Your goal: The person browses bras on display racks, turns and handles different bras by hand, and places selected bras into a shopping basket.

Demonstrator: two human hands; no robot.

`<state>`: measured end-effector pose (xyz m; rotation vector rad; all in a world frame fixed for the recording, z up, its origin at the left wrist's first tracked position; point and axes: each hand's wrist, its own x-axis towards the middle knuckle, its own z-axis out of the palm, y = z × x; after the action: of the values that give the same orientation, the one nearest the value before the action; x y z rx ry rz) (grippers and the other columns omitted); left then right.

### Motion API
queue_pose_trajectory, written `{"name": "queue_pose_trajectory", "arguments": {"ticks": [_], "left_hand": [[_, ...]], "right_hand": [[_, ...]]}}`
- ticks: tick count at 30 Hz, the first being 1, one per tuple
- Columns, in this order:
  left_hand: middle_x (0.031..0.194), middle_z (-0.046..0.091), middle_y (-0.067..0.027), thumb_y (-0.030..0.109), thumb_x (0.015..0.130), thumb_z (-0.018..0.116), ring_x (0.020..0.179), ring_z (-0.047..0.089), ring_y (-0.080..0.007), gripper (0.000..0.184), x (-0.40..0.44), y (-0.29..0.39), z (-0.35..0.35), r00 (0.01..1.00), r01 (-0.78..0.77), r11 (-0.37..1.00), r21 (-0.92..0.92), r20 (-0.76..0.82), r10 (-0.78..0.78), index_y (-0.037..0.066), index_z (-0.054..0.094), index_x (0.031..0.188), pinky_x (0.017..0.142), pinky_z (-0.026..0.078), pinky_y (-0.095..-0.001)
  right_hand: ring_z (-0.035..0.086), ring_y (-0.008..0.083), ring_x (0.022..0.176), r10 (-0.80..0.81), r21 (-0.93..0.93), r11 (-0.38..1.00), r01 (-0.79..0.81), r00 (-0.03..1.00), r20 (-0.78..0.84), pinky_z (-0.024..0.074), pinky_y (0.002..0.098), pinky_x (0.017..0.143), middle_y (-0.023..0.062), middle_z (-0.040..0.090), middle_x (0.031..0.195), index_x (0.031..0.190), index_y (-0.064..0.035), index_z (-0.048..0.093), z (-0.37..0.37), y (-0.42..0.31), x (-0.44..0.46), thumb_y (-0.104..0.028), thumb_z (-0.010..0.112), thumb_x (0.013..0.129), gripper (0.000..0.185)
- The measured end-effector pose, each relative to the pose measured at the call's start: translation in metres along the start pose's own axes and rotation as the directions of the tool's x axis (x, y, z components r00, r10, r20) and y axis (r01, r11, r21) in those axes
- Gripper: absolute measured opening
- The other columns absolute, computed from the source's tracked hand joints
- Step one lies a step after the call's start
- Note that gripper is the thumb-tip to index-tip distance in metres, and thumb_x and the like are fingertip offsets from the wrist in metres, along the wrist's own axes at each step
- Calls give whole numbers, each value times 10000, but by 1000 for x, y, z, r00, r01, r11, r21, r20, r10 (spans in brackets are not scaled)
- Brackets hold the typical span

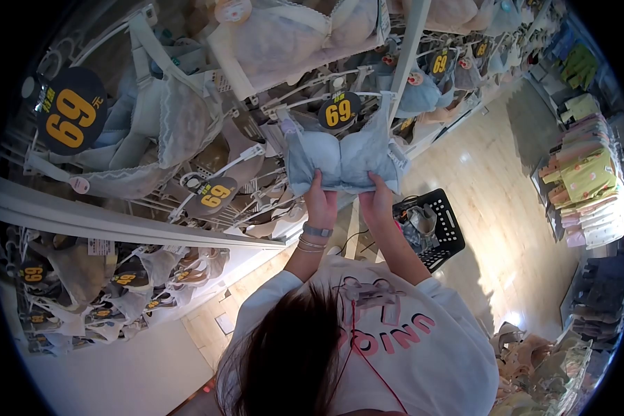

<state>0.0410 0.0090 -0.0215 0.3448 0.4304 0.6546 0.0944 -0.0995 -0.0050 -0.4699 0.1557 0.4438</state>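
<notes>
A light blue bra (343, 158) hangs at the front of a rack, below a round black "69" price tag (339, 111). My left hand (321, 204) grips its lower edge on the left, thumb on the front and the fingers behind the fabric. At the lower right edge of the same bra, my right hand (376, 202) holds it in the same way. The fingers behind the cups are mostly hidden.
Racks of bras (170, 121) fill the left and top. A black basket (451, 229) with items in it stands on the wooden floor (492, 208) to the right. Folded clothes (586, 173) lie at the far right, with more garments (544, 364) at the lower right.
</notes>
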Motion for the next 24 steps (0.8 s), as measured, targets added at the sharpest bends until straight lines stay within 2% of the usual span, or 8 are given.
{"name": "queue_pose_trajectory", "arguments": {"ticks": [5,8,11,14,17,20,23,24], "left_hand": [[1245,513,-60,120,923,518,1163,482,-210,366,-3,-2,2,1000,-10,1000,11,-5,10,66,426,1273,1017,371,-406],[1269,492,-42,88,901,554,1159,484,-192,416,-3,-1,-1,1000,18,1000,-16,17,-18,89,413,1292,987,409,-360],[1266,495,-34,98,893,573,1146,493,-187,423,-5,0,1,1000,8,1000,4,21,-8,91,418,1287,983,411,-363],[1265,495,-27,84,873,598,1135,500,-182,441,-6,3,1,998,64,998,-10,22,-64,97,426,1278,966,419,-356],[1260,499,-25,61,853,617,1134,500,-183,468,-11,5,4,995,85,996,22,40,-86,109,426,1278,952,424,-355],[1247,509,-29,39,845,617,1127,507,-187,484,-11,3,-3,993,90,995,31,79,-92,115,422,1281,948,423,-360],[1236,517,-37,42,848,615,1119,516,-194,487,-17,3,-5,986,28,994,107,158,-44,116,416,1286,943,429,-370],[1234,519,-38,42,847,616,1114,521,-195,486,-17,4,-8,988,40,994,104,142,-54,115,418,1285,939,434,-368]], "right_hand": [[422,256,1224,30,19,999,-30,999,21,314,402,1054,108,456,1307,1305,-22,370,-7,-1,3,-15,511,849,477],[426,254,1221,29,0,1000,-29,999,36,318,401,1051,106,455,1310,1306,-24,369,-8,0,3,-23,516,850,480],[425,254,1221,45,-2,999,-45,998,36,319,403,1048,102,459,1306,1306,-28,370,-3,-3,1,-28,519,851,479],[430,246,1215,46,-5,999,-46,998,43,333,398,1032,91,464,1301,1305,-38,375,-4,-2,2,-39,525,850,479],[434,230,1209,104,28,994,-106,991,84,345,386,1017,74,470,1296,1302,-48,382,-8,-5,2,-56,538,847,481],[449,218,1193,129,92,987,-133,991,46,354,377,1005,63,480,1288,1299,-54,389,-15,-6,3,-65,541,846,477],[482,204,1158,111,90,989,-120,990,92,377,357,972,59,504,1258,1267,-76,429,-18,-6,3,-31,571,830,462],[482,207,1159,115,67,990,-122,989,94,379,360,974,59,504,1258,1272,-79,424,-18,-7,2,-21,576,828,473]]}}
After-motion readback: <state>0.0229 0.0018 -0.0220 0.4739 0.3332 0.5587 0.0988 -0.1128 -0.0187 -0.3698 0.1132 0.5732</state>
